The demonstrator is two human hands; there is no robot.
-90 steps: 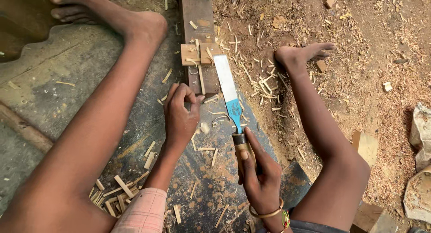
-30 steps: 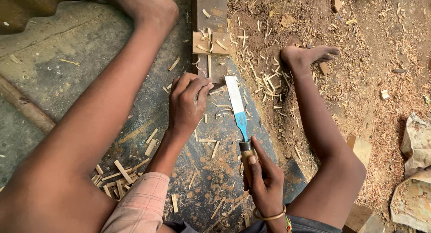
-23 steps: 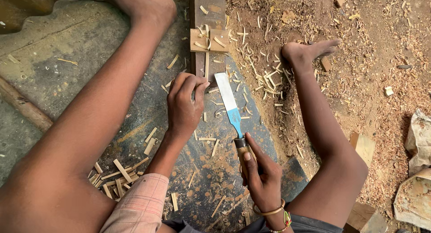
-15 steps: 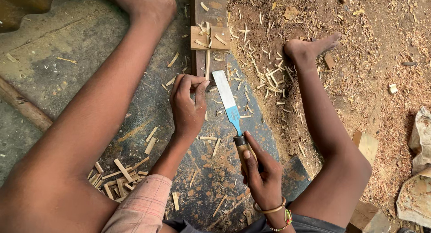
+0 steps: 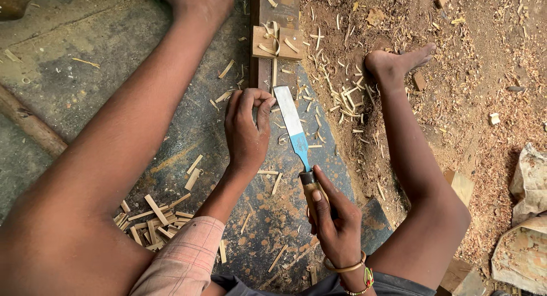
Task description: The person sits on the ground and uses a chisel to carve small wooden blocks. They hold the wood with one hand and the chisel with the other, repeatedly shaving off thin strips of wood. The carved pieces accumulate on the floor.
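Note:
My right hand point(image 5: 333, 219) grips the wooden handle of a wide chisel point(image 5: 292, 125) with a pale steel blade and a blue band near the handle. The blade points away from me, its tip beside a thin wooden strip point(image 5: 274, 74) that runs up to a small square wood block point(image 5: 278, 42). My left hand point(image 5: 246, 131) rests just left of the blade, fingers curled and pinched together at the near end of the strip. Whether those fingers hold anything is hidden. Both hands work over a dark worn slab point(image 5: 188, 136).
My bare legs frame the slab, the right foot point(image 5: 393, 62) in sawdust-covered dirt. A pile of short cut wood sticks point(image 5: 151, 219) lies at lower left. Shavings point(image 5: 342, 91) are scattered right of the blade. A dark plank point(image 5: 273, 5) extends away. Crumpled sacks point(image 5: 527, 216) lie far right.
The chisel blade has swung a little left and forward, toward the strip. My left hand has slid up beside the blade tip, fingers curling tighter.

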